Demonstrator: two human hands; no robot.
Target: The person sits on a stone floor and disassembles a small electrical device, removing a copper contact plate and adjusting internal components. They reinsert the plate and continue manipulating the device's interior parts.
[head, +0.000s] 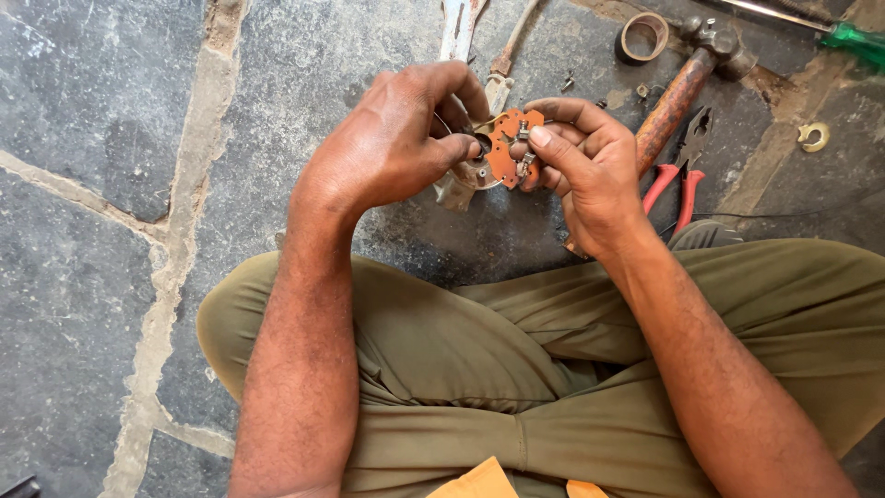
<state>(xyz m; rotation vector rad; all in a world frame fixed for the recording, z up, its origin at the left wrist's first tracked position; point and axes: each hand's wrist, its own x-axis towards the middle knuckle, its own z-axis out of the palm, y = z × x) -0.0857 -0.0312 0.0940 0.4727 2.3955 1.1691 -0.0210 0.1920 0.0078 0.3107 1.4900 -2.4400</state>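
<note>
Seated cross-legged on a grey stone floor [83,111], we hold a small part up over our lap, olive trousers [479,369] filling the lower frame. From the left, our left hand [396,138] curls over a round metal housing [458,187], thumb and forefinger closed together against its rim beside a dark central opening; the other fingers are folded over the top, and how much of the housing they cover we cannot tell. Just to the right, touching the housing's face, sits an orange-brown plate [504,148] with lobed edges and small metal fittings fixed on it. It stands nearly upright, its longer side running top to bottom, its flat face turned toward us. Our right hand [590,166] meets it from the right side: the thumb lies pressed on a fitting near the plate's middle while the forefinger arches over the top edge, so the plate is pinched between them. Both hands touch the assembly, the plate lying between the two sets of fingertips, nearer to the right hand's grip. Farther right on the floor lie a hammer [678,97] with a rusty-orange handle, red-handled pliers [680,175] just beside it, a roll of tape [643,37] above, a green-handled screwdriver [853,41] at the top corner and a small brass ring [813,136] well apart near the edge.
</note>
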